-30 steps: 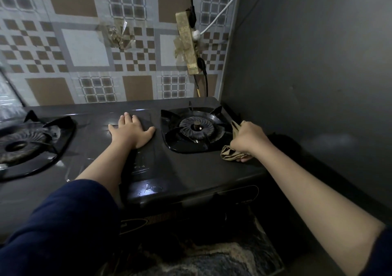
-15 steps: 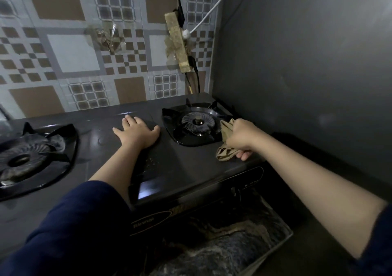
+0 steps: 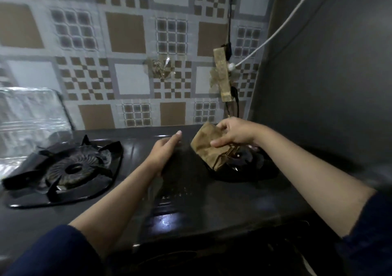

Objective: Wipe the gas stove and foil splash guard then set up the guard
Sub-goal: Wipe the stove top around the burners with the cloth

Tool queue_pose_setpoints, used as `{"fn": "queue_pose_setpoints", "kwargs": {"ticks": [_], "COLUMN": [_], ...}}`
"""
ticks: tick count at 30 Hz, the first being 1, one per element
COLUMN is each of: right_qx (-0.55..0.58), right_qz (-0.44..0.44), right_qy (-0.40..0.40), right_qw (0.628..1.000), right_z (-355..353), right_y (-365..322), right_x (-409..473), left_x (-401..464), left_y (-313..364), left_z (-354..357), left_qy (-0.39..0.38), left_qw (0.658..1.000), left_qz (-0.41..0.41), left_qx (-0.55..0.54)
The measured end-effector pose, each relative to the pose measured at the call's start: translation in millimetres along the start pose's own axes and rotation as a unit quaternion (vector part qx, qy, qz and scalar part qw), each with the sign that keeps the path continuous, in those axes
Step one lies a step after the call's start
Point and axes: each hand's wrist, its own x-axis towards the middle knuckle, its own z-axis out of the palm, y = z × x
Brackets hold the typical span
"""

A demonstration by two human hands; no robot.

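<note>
A black two-burner gas stove (image 3: 191,208) fills the lower half of the view. My right hand (image 3: 235,132) grips a brown cloth (image 3: 209,148) and holds it lifted over the right burner (image 3: 246,165), which it partly hides. My left hand (image 3: 164,152) rests flat on the stove top between the two burners, fingers together and holding nothing. The left burner (image 3: 70,169) with its black grate is uncovered. A shiny foil splash guard (image 3: 27,114) stands at the far left behind that burner.
A tiled wall (image 3: 127,63) rises behind the stove. A taped power strip (image 3: 221,78) with a black and a white cable hangs on it above the right burner. A plain grey wall (image 3: 328,84) closes off the right side.
My right hand has lifted the cloth from the stove's front right edge up over the right burner. The view has tilted up and left, bringing the foil guard into sight.
</note>
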Motion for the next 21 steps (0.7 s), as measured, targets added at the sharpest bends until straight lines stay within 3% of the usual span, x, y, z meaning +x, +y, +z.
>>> {"fn": "queue_pose_setpoints", "kwargs": {"ticks": [3,5,9,12,14,16,21], "right_qx": [0.013,-0.007,-0.071,-0.128,-0.257,-0.37,-0.356], "right_qz": [-0.04,-0.069,-0.163,-0.226,-0.227,-0.272,-0.398], "right_qy": [-0.046,-0.064,0.009,-0.068,-0.104,-0.073,-0.028], "right_qw": [0.998,0.996,0.984,0.963,0.934,0.886,0.845], "right_z": [7.3,11.6,23.4,30.9,39.8,49.6,66.3], "right_y": [-14.3,-22.3,-36.0,-42.9,-42.3,-37.5,-31.8], "right_x": [38.5,63.5,90.2,96.5,105.5,115.7,133.0], "left_x": [-11.7,-9.7,1.2,9.1,14.7,18.5,9.5], "left_y": [26.9,41.1,56.2,48.6,40.2,33.9,27.6], "left_z": [-10.5,-14.3,-22.2,-28.0,-31.6,-30.0,-23.3], "left_qy": [-0.055,-0.041,0.086,0.184,0.224,0.25,0.327], "left_qw": [0.998,0.997,0.991,0.978,0.966,0.956,0.934], "left_qz": [0.022,0.024,-0.028,-0.087,-0.126,-0.152,-0.124], "left_qx": [0.024,0.061,0.095,0.047,0.033,-0.008,-0.077]}}
